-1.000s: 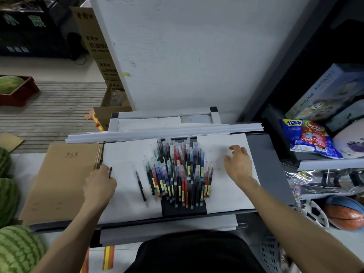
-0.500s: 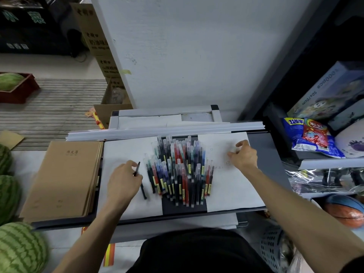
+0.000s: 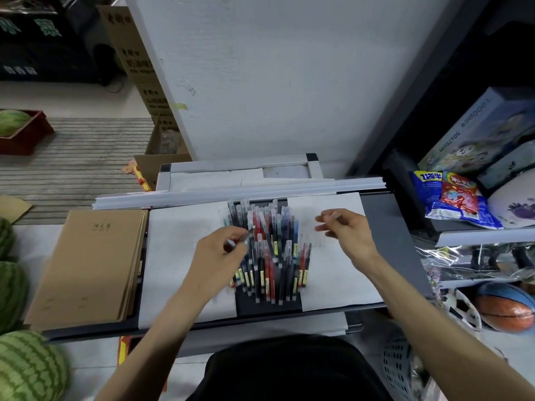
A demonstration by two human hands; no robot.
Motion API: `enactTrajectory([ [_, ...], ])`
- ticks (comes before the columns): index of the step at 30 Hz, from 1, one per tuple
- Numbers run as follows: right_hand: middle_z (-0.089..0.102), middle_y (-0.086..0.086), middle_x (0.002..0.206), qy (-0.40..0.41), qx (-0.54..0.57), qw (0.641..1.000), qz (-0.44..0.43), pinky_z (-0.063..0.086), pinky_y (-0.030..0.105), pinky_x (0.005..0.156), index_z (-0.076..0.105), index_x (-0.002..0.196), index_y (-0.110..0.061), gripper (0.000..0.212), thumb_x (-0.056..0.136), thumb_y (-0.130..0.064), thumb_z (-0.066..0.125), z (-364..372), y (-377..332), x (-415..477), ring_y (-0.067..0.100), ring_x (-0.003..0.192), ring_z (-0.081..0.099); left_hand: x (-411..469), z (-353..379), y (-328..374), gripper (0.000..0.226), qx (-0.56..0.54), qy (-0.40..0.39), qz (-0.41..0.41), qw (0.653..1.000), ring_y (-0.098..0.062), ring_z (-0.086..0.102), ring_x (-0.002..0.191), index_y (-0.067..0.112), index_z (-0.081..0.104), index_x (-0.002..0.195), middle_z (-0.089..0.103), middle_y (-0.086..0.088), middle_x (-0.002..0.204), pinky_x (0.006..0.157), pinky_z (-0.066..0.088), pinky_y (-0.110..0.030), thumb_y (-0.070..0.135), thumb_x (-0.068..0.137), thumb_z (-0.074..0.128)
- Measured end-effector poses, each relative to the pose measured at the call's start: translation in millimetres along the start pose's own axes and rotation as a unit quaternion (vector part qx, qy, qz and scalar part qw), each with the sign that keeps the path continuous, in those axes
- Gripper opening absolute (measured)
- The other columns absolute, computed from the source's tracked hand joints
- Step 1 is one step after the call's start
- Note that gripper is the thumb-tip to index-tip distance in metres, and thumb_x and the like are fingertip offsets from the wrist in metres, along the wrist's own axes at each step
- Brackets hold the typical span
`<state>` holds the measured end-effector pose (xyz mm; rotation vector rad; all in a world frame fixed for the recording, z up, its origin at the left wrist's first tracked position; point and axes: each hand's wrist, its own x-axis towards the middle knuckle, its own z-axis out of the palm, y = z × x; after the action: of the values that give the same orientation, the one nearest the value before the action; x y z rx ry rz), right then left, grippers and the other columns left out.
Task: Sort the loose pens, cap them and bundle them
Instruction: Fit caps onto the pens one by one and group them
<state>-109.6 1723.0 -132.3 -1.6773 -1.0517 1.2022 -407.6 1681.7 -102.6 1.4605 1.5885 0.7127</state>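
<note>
Pen (image 3: 246,235) in left hand (image 3: 220,256) grip

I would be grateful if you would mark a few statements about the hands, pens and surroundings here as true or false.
1. The left hand holds a pen. True.
2. The brown notebooks lie right of the pen pile. False: they lie to its left.
3. The basketball sits beside the watermelons. False: it is at far right, the watermelons at far left.
4. The right hand pinches what looks like a small clear cap over a white sheet. True.
</note>
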Motion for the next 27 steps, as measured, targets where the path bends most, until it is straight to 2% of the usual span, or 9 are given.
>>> enactTrajectory([
  [3,0.069,0.002,0.076,-0.108,0.026,0.992,-0.061,0.048,0.028,0.062,0.075,0.099,-0.007,0.019,0.106,-0.014,0.058,11,-25,-37,0.022,0.062,0.058,-14,3,28,0.034,-0.051,-0.045,0.037,0.997,-0.013,0.053,0.051,0.06,0.068,0.103,0.073,0.009,0.085,0.046,0.043,-0.027,0.027,0.104,0.06],
  [5,0.043,0.001,0.063,-0.161,0.027,0.983,-0.079,0.037,0.036,0.06,0.077,0.111,-0.012,0.025,0.107,-0.023,0.055,15,-37,-57,0.022,0.058,0.038,-21,3,41,0.033,-0.05,-0.058,0.066,0.995,-0.023,0.062,0.066,0.067,0.065,0.105,0.073,0.012,0.087,0.056,0.05,-0.035,0.034,0.104,0.058],
  [7,0.035,0.002,0.062,-0.187,0.045,0.977,-0.087,0.035,0.04,0.063,0.077,0.116,-0.012,0.027,0.104,-0.024,0.057,16,-47,-73,0.022,0.058,0.032,-26,2,49,0.021,-0.043,-0.07,0.097,0.992,-0.021,0.063,0.069,0.066,0.065,0.107,0.072,0.013,0.082,0.06,0.052,-0.033,0.048,0.1,0.056],
  [11,0.049,0.016,0.06,-0.204,0.085,0.969,-0.107,0.04,0.028,0.055,0.075,0.105,0.0,0.019,0.095,-0.015,0.069,15,-68,-90,0.025,0.058,0.045,-29,3,51,0.02,-0.014,-0.062,0.133,0.989,-0.013,0.066,0.067,0.059,0.069,0.11,0.073,0.018,0.082,0.06,0.053,-0.029,0.057,0.096,0.055],
  [15,0.06,0.01,0.062,-0.206,0.069,0.971,-0.098,0.042,0.028,0.054,0.075,0.098,0.002,0.011,0.097,-0.008,0.07,12,-74,-91,0.026,0.058,0.051,-32,0,51,0.026,0.032,-0.047,0.157,0.986,-0.011,0.072,0.081,0.052,0.067,0.119,0.075,0.025,0.094,0.071,0.059,-0.031,0.058,0.096,0.055],
  [19,0.063,0.001,0.062,-0.19,0.029,0.975,-0.109,0.044,0.027,0.055,0.077,0.095,-0.007,0.008,0.097,-0.013,0.072,13,-76,-92,0.02,0.058,0.055,-33,-6,57,0.03,0.091,-0.025,0.186,0.978,0.002,0.07,0.095,0.052,0.066,0.123,0.07,0.036,0.106,0.082,0.057,-0.026,0.058,0.096,0.055],
  [22,0.064,-0.004,0.061,-0.163,-0.001,0.979,-0.119,0.044,0.024,0.055,0.078,0.092,-0.013,0.008,0.096,-0.019,0.075,11,-77,-89,0.014,0.055,0.055,-33,-10,58,0.03,0.111,-0.011,0.188,0.976,0.004,0.069,0.093,0.047,0.072,0.12,0.07,0.037,0.104,0.08,0.056,-0.026,0.057,0.096,0.056],
  [24,0.066,-0.006,0.063,-0.172,-0.023,0.976,-0.129,0.044,0.018,0.057,0.079,0.091,-0.017,0.006,0.095,-0.021,0.076,12,-78,-89,0.008,0.055,0.057,-34,-10,60,0.026,0.118,-0.017,0.191,0.974,0.003,0.069,0.092,0.047,0.073,0.119,0.07,0.036,0.102,0.079,0.056,-0.026,0.053,0.098,0.059],
  [27,0.071,-0.007,0.068,-0.193,-0.059,0.97,-0.133,0.047,0.018,0.062,0.079,0.09,-0.023,0.006,0.095,-0.022,0.076,20,-77,-91,0.006,0.061,0.064,-37,-5,63,0.024,0.136,-0.026,0.206,0.969,0.001,0.068,0.088,0.043,0.075,0.115,0.071,0.032,0.095,0.076,0.055,-0.026,0.052,0.1,0.059],
])
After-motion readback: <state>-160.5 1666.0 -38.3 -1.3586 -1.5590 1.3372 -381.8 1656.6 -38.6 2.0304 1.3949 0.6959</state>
